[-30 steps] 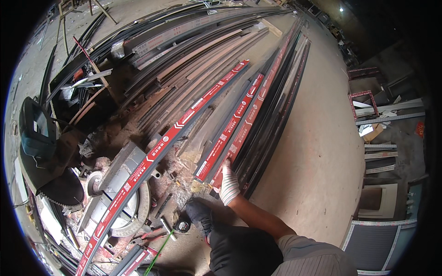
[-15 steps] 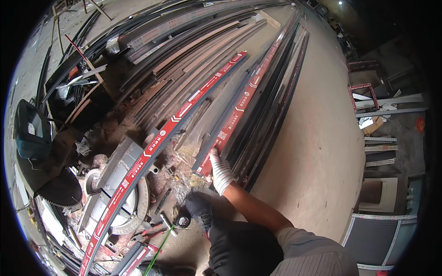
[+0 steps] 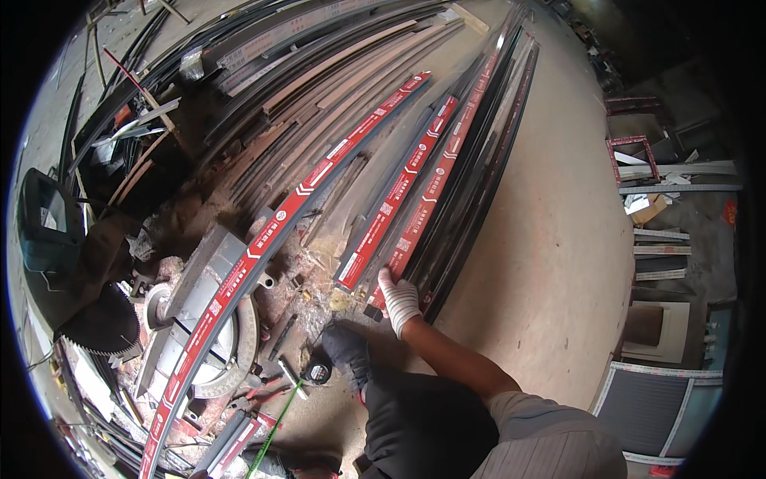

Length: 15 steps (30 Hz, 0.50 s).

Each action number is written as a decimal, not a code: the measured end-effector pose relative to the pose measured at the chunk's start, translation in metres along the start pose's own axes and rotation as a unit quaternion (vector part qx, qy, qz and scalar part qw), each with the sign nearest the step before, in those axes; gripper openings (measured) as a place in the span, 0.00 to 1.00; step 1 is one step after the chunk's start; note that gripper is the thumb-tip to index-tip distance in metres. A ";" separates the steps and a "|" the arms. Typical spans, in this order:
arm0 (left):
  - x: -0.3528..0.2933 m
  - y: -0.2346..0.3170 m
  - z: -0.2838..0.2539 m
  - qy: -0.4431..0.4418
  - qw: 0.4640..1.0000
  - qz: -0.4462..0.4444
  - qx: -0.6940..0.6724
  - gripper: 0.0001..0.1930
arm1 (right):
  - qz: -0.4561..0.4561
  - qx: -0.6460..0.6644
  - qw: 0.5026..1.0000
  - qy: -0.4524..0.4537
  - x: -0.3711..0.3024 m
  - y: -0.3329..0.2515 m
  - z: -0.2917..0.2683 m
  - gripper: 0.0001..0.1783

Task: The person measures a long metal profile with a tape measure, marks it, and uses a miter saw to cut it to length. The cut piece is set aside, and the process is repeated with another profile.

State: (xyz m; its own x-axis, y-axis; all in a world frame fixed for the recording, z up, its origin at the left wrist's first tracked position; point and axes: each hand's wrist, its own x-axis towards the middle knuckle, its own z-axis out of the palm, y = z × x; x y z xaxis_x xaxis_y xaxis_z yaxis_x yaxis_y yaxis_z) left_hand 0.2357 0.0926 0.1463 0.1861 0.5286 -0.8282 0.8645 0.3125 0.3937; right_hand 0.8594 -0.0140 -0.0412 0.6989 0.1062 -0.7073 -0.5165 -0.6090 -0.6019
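My right hand (image 3: 400,300), in a white striped knit glove, is closed around the near end of a long profile (image 3: 431,190) faced with red printed film. A shorter red-faced profile (image 3: 399,191) lies just left of it, a narrow gap between them. Dark profiles (image 3: 471,207) are bundled close on the right. Farther left, another long red-faced profile (image 3: 279,215) rests across the bed of a miter saw (image 3: 203,343), whose toothed blade (image 3: 104,323) is raised at the left. I cannot see my left hand.
A tape measure (image 3: 317,372) with a green strip lies by my shoe (image 3: 347,351), beside scattered tools and shavings. Stacked long profiles (image 3: 335,72) fill the far left. Concrete floor (image 3: 535,239) stretches along the right, bordered by frames and panels (image 3: 646,407).
My right hand has shifted slightly right and nearer with the red-faced profile. This profile now lies apart from the shorter one on its left, whose red face has come into view.
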 end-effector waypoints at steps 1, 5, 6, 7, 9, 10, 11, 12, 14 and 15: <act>0.001 -0.006 -0.001 0.002 1.000 0.000 0.000 0.22 | 0.000 0.007 1.000 0.007 0.000 0.002 -0.001 0.34; 0.002 -0.012 -0.002 0.004 1.000 0.020 0.021 0.23 | -0.003 0.028 0.999 0.017 0.001 0.007 0.001 0.33; 0.002 -0.010 -0.002 0.002 0.999 0.029 0.032 0.23 | -0.006 0.023 1.000 0.017 0.002 0.008 0.001 0.33; 0.002 -0.011 -0.001 0.006 1.000 0.024 0.015 0.23 | -0.009 0.018 1.000 0.016 0.003 0.008 0.001 0.33; 0.002 -0.015 0.001 0.014 1.000 0.013 -0.018 0.23 | -0.014 0.014 1.000 0.015 0.004 0.010 0.002 0.32; 0.001 -0.014 0.001 0.014 1.000 0.007 -0.019 0.23 | -0.016 0.015 1.000 0.015 0.004 0.009 0.003 0.32; 0.001 -0.012 0.002 0.013 1.000 0.001 -0.020 0.23 | -0.018 0.017 1.000 0.016 0.004 0.008 0.005 0.32; 0.001 -0.011 0.002 0.013 1.000 -0.006 -0.021 0.23 | -0.014 0.006 1.000 0.017 0.005 0.006 0.006 0.32; 0.002 -0.014 0.002 0.015 1.000 0.002 -0.007 0.23 | -0.010 -0.014 1.000 0.018 0.007 0.000 0.011 0.31; 0.003 -0.016 0.001 0.016 1.000 0.006 0.001 0.23 | -0.006 -0.005 1.000 0.004 0.007 -0.002 0.013 0.30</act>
State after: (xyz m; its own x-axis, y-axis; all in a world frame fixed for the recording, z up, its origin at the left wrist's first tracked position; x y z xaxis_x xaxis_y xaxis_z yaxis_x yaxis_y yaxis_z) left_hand 0.2228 0.0880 0.1371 0.1822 0.5575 -0.8099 0.8626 0.3047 0.4038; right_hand 0.8589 -0.0013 -0.0497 0.7089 0.1071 -0.6971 -0.5031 -0.6160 -0.6062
